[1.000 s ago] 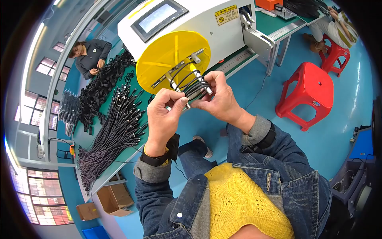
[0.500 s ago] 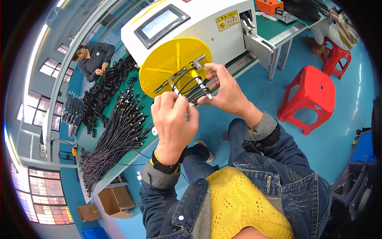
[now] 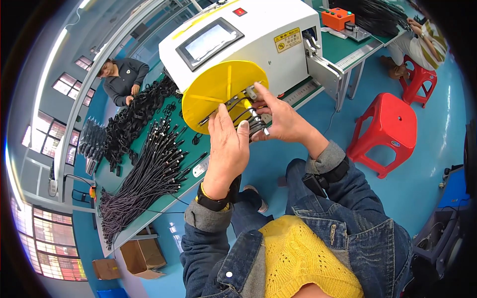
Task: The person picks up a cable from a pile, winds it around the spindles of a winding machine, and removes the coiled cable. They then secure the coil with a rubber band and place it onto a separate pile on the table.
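A coil of black cable [image 3: 242, 116] hangs round the metal posts of a yellow disc [image 3: 211, 102] on the front of a white winding machine [image 3: 258, 37]. My right hand [image 3: 284, 120] curls round the coil's right side, its index finger reaching up by the disc and its thumb low near a post end. At the coil's left side, my left hand [image 3: 229, 151] has its fingers stretched up toward the disc and its thumb apart. Its palm side is partly hidden, and contact with the cable is unclear.
Left of the machine, a green table [image 3: 186, 171] bears bundled black cables [image 3: 144, 181] and a pile of black coils [image 3: 126, 121]. Someone in dark clothing [image 3: 124, 77] sits beyond it. Red stools [image 3: 385, 126] stand right; an open cardboard box [image 3: 141, 256] lies below the table.
The machine and table sit slightly lower in view. My left hand has gone from a pinch at the left post to straightened fingers beside the coil. My right fingers have closed in round the cable.
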`<action>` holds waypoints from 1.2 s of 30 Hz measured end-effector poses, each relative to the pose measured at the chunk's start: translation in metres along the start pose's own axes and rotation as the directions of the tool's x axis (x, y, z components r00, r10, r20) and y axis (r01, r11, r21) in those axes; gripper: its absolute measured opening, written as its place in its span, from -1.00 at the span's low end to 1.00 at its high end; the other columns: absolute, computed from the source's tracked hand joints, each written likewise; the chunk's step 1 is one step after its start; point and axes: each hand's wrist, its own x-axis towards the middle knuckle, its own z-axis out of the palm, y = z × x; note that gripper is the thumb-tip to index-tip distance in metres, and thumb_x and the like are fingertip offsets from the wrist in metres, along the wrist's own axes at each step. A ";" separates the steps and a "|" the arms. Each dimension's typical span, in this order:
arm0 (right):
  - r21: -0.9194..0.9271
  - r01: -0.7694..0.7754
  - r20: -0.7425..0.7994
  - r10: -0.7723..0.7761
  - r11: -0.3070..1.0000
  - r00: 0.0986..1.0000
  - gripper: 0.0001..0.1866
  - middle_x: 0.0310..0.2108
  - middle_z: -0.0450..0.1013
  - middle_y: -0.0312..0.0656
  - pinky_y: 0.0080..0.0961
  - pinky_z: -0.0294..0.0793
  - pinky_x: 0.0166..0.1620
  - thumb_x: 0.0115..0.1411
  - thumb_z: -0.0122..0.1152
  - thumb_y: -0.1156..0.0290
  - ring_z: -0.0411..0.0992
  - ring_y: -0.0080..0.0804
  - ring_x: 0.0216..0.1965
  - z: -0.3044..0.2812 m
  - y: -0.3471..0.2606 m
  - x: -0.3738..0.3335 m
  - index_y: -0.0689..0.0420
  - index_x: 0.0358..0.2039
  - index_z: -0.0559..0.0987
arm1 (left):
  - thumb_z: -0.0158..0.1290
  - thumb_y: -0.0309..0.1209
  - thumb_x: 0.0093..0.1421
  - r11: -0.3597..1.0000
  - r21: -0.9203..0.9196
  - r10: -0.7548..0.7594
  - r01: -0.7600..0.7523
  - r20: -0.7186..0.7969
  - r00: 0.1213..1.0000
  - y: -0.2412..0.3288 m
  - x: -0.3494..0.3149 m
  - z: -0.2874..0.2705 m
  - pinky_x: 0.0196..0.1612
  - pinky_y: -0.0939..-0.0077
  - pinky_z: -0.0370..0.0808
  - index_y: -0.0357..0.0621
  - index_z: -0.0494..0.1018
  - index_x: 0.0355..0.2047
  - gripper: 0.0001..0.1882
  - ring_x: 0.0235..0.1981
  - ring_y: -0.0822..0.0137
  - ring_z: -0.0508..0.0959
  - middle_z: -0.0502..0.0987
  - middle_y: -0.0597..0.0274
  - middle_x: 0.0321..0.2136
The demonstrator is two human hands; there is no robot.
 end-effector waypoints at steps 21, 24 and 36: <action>-0.238 0.126 -0.356 -0.208 0.963 0.911 -0.63 -0.45 0.43 0.00 -0.40 0.44 -0.43 -0.03 0.17 0.51 0.45 -0.04 -0.48 0.038 -0.009 -0.021 0.23 -0.20 0.28 | -0.03 -0.30 0.12 0.993 0.081 0.067 -0.083 0.187 0.980 0.018 0.003 -0.015 -0.53 0.19 0.38 -0.23 0.22 -0.46 -0.75 -0.57 -0.04 0.45 0.40 -0.03 -0.58; -0.243 0.094 -0.340 -0.176 0.965 0.924 -0.65 -0.48 0.42 0.00 -0.38 0.43 -0.45 -0.01 0.16 0.49 0.44 -0.03 -0.49 0.037 -0.014 -0.029 0.23 -0.22 0.28 | -0.02 -0.30 0.12 0.994 0.083 0.060 -0.077 0.185 0.981 0.022 -0.001 -0.018 -0.54 0.17 0.38 -0.24 0.22 -0.45 -0.75 -0.57 -0.05 0.46 0.41 -0.04 -0.58; -0.497 -0.009 0.139 0.089 0.868 0.986 -0.76 -0.65 0.37 0.03 -0.18 0.36 -0.51 -0.02 0.08 0.49 0.40 0.04 -0.53 0.047 -0.006 -0.082 0.19 -0.35 0.26 | -0.10 -0.16 0.19 0.938 -0.096 -0.267 0.332 0.407 0.874 0.011 -0.091 0.010 -0.51 0.27 0.43 -0.28 0.28 -0.34 -0.65 -0.54 0.04 0.50 0.46 0.02 -0.54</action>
